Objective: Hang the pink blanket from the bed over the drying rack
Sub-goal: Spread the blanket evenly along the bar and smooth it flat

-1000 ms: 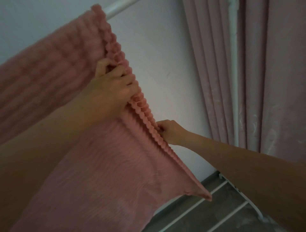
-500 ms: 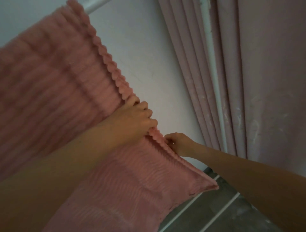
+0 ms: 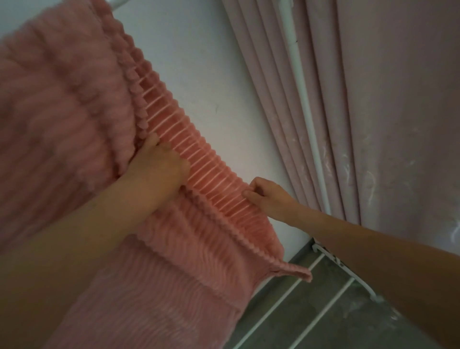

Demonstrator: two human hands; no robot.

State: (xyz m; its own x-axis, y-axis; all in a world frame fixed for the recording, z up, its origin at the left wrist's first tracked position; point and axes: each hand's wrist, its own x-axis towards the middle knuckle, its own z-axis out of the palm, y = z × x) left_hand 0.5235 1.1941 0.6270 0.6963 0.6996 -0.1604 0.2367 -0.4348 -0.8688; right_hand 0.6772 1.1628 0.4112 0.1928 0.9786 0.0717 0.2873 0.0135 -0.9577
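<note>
The pink ribbed blanket (image 3: 74,139) hangs over the top bar of the white drying rack (image 3: 119,2), filling the left of the view and falling toward the floor. Two of its layers are spread apart along the right edge, showing the ribbed inner side. My left hand (image 3: 159,164) grips the near layer at mid-height. My right hand (image 3: 263,196) pinches the far layer's edge lower down, close to the wall. The rack's lower white rods (image 3: 286,296) show under the blanket's bottom corner.
A white wall (image 3: 199,62) stands right behind the blanket. Pink curtains (image 3: 385,112) hang at the right, with a white vertical pipe (image 3: 303,99) in front of them. The floor (image 3: 348,328) at the bottom right is grey.
Both hands have slid down the blanket's edge and drawn apart, so the two layers have separated and the ribbed inner face shows between them. The view has tilted downward.
</note>
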